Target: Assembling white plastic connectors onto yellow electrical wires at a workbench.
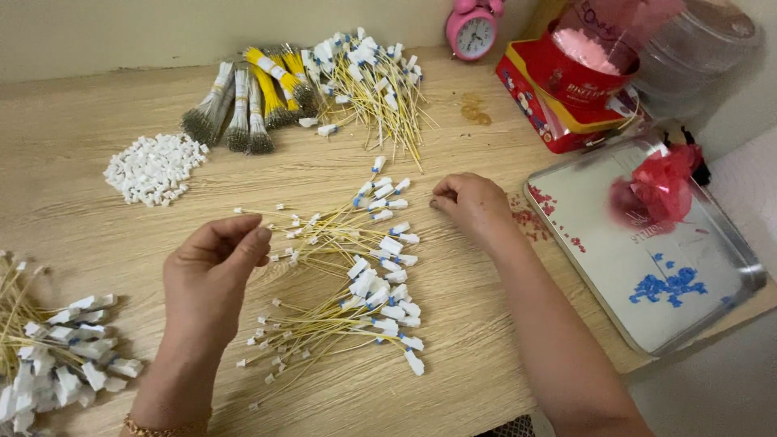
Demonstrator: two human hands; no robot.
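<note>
— Where does the view sit?
— On the person's head, looking steeply down and forward over the worktop [453, 388], close above both hands.
— How far does it reach?
— Past the hands to the wall [162, 28] behind. It is the only view.

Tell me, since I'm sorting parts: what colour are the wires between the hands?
Yellow wires with white end connectors, seen in the head view.
</note>
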